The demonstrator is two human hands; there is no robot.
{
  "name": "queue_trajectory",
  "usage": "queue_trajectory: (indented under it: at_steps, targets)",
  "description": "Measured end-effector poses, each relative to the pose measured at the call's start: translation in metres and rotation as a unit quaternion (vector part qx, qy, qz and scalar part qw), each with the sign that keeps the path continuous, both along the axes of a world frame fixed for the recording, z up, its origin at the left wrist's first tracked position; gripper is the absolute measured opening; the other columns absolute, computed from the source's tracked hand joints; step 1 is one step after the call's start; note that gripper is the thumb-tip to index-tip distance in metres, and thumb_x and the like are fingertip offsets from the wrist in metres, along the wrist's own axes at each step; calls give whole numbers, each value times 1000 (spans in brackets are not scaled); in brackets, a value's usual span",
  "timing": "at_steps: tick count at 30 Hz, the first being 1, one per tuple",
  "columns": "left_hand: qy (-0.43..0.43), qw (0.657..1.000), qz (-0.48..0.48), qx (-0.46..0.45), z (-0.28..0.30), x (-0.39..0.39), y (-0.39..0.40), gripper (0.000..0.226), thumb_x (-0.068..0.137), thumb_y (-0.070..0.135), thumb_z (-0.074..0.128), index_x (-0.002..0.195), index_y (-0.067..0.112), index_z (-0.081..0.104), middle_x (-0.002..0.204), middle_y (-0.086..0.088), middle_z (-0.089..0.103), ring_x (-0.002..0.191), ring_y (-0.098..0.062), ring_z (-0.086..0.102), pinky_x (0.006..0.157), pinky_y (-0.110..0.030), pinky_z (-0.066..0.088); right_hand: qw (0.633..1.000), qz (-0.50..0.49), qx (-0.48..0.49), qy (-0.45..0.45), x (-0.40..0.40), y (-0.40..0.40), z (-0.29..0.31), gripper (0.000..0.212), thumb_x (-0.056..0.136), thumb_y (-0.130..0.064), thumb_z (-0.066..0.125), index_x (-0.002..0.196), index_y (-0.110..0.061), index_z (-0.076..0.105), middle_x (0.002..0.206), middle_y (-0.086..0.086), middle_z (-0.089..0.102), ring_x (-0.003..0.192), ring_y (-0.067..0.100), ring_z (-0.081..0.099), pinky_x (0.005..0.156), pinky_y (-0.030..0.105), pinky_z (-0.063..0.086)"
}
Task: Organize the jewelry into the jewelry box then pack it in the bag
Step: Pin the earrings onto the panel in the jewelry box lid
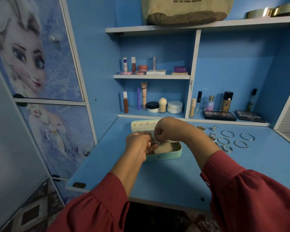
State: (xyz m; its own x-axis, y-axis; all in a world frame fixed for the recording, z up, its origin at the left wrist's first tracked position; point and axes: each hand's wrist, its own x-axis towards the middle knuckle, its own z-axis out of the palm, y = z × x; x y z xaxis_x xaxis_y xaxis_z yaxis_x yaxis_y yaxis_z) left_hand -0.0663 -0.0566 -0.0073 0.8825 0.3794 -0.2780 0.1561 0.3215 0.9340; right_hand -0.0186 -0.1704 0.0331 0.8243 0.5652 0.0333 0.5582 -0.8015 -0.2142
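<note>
Both hands work over the open box.

The right hand [164, 130], wrist bent down, pinches something small I cannot make out; the left hand [138, 145] curls at the box [171, 154] rim, its hold unclear. The box is mint, rounded, with a pale soft lining and raised lid. Thin silver bangles [233, 139] lie right on the blue desk [166, 181]; a canvas bag [186, 10] sits on the top shelf.

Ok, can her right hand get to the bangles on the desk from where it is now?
Probably yes. The bangles lie loose on the desk just right of the right hand, with nothing between them. The hand seems to pinch something small over the box, so it may need freeing first.
</note>
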Motion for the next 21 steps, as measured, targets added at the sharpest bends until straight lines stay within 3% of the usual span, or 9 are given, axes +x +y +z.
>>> queue_trajectory:
  at_steps: [4, 8, 11, 17, 21]
  targets:
    - [-8, 1000, 2, -20, 1, -1, -1, 21, 83, -16, 53, 76, 3, 58, 38, -1, 41, 28, -3, 33, 39, -25, 53, 1000, 21, -10, -15, 1, -4, 4, 15, 89, -20, 60, 98, -23, 71, 95, -6, 64, 88, 13, 58, 76, 27, 49]
    - [-20, 999, -3, -30, 1, -3, -1, 19, 83, -15, 54, 78, 3, 57, 54, -8, 49, 28, -3, 37, 39, -25, 53, 997, 11, 75, 21, -2, -18, 2, 19, 85, -15, 60, 91, -33, 56, 91, -11, 60, 88, 12, 58, 76, 26, 50]
    - [-21, 999, 5, -26, 2, -3, -2, 16, 82, -13, 56, 81, 2, 60, 54, -8, 53, 31, -4, 43, 40, -25, 52, 995, 20, 90, 27, -8, -23, -2, 24, 78, -11, 64, 92, -28, 58, 96, -8, 61, 89, 11, 58, 78, 24, 50]
    - [-13, 1000, 10, -24, -1, 1, 0, 12, 80, -11, 60, 82, 0, 63, 54, -7, 46, 39, -9, 41, 40, -25, 52, 985, 36, 129, -110, -11, -24, -25, 15, 80, -11, 64, 94, -15, 69, 89, -4, 63, 80, 9, 52, 62, 9, 36]
    - [-12, 1000, 8, -21, 0, 1, 0, 13, 81, -11, 60, 87, 0, 64, 55, -8, 48, 40, -9, 43, 42, -26, 53, 976, 45, 147, -153, -13, -26, -35, 18, 81, -13, 65, 98, -14, 70, 94, -1, 65, 85, 13, 57, 69, 16, 40]
